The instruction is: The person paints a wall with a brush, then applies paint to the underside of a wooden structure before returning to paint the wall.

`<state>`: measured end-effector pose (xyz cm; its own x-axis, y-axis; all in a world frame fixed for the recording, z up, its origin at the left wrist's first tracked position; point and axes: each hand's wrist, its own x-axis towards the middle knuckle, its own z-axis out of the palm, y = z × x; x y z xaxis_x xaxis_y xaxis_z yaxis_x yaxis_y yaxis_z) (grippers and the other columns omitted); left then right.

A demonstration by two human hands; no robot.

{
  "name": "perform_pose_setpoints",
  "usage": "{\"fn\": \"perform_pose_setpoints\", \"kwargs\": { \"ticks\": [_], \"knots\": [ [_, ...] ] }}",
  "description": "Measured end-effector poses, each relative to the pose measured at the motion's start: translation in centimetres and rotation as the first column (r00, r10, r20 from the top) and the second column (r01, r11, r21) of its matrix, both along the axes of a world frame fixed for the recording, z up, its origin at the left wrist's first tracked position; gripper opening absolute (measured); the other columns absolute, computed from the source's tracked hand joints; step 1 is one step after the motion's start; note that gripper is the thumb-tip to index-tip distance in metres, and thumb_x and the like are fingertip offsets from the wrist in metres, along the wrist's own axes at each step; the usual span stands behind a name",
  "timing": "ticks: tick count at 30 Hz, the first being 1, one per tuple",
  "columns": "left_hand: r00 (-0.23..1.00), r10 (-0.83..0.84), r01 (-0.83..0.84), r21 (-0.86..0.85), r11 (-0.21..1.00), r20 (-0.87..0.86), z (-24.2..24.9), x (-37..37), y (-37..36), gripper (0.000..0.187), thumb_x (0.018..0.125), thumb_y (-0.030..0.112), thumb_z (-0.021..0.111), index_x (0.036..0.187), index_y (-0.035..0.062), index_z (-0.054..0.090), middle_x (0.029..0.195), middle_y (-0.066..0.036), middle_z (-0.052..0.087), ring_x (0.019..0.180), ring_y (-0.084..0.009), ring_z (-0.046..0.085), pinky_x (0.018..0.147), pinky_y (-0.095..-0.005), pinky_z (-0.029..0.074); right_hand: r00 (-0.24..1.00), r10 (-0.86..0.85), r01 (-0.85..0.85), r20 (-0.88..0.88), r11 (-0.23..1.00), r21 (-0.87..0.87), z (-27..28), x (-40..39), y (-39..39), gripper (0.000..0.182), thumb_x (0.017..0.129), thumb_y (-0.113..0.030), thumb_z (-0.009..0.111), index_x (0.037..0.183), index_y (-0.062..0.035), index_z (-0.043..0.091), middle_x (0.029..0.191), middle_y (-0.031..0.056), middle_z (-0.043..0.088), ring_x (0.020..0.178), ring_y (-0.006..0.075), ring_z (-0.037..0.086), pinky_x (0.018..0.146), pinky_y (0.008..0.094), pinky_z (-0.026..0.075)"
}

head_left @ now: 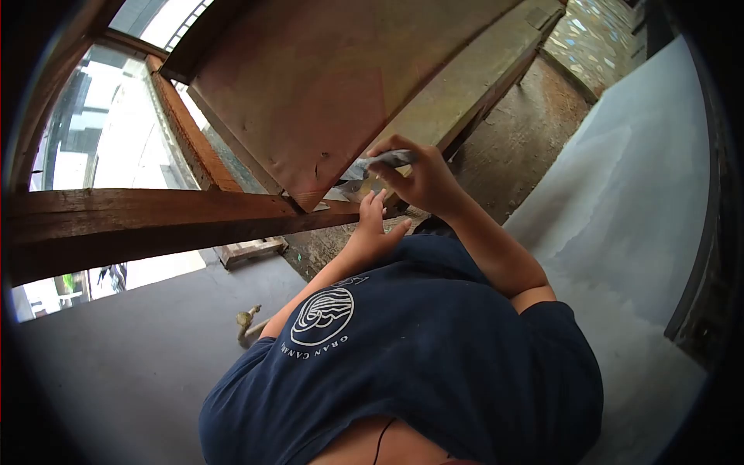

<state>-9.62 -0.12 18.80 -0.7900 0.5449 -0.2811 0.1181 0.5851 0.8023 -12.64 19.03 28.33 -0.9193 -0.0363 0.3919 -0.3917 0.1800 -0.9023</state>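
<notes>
One scraper-like tool (398, 158) is pinched by its grey handle between the thumb and fingers of the right hand (422, 180), its blade held at the edge of the reddish panel (310, 101), near the closest corner, while the left hand (375, 231) is held just beside it with the thumb spread from the fingers; whether the blade is touched by them cannot be told. For steady control, the handle is best gripped firmly, the blade laid low and pressure applied evenly, with the left fingertips kept clear of its path
</notes>
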Motion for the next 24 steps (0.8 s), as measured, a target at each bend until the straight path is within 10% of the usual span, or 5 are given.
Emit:
{"fn": "perform_pose_setpoints", "kwargs": {
  "ticks": [5, 11, 13, 24],
  "knots": [
    [0.972, 0.224, -0.217, 0.102, 0.971, -0.068, -2.2, -0.2, 1.9, 0.089, 0.091, 0.032, 0.075, 0.154, -0.0047, 0.023, 0.157, -0.035, 0.018, 0.142, -0.04, 0.038, 0.115, -0.045, 0.04, 0.981, 0.149, -0.138, -0.121, 0.986, 0.098, -0.6, -3.0, -1.3, 0.024, 0.091, -0.016, 0.075, 0.11, -0.008, 0.064, 0.086, 0.016, 0.072, 0.076, 0.0339, 0.072, 0.066, 0.0404, 0.055],
    [0.884, 0.455, -0.407, 0.296, 0.864, -0.112, -0.3, -0.2, 4.5, 0.065, 0.088, 0.014, 0.074, 0.142, -0.0008, 0.04, 0.142, -0.019, 0.039, 0.139, -0.034, 0.038, 0.113, -0.0482, 0.042, 0.954, 0.299, -0.283, -0.007, 0.911, 0.301, -1.9, -6.2, -2.3, 0.023, 0.087, -0.013, 0.073, 0.108, -0.0061, 0.067, 0.089, 0.0173, 0.071, 0.078, 0.0367, 0.069, 0.067, 0.0438, 0.054],
    [0.846, 0.509, -0.458, 0.276, 0.845, -0.156, 0.0, -0.1, 5.0, 0.066, 0.087, 0.013, 0.075, 0.141, -0.0009, 0.04, 0.139, -0.019, 0.041, 0.138, -0.0342, 0.04, 0.111, -0.0485, 0.043, 0.934, 0.277, -0.22, -0.226, 0.944, 0.247, -2.7, -7.1, -3.3, 0.024, 0.085, -0.012, 0.073, 0.108, -0.005, 0.068, 0.093, 0.0177, 0.071, 0.081, 0.0389, 0.068, 0.07, 0.046, 0.054],
    [0.749, 0.637, -0.582, 0.277, 0.764, -0.181, -0.9, 0.4, 5.3, 0.077, 0.09, 0.03, 0.075, 0.142, -0.0072, 0.031, 0.147, -0.033, 0.026, 0.132, -0.0426, 0.042, 0.111, -0.0446, 0.043, 0.84, 0.361, -0.149, -0.404, 0.871, 0.468, -5.6, -11.1, -6.4, 0.031, 0.082, -0.019, 0.077, 0.111, -0.0083, 0.07, 0.108, 0.0125, 0.071, 0.101, 0.034, 0.066, 0.085, 0.0452, 0.052]
  ]
}}
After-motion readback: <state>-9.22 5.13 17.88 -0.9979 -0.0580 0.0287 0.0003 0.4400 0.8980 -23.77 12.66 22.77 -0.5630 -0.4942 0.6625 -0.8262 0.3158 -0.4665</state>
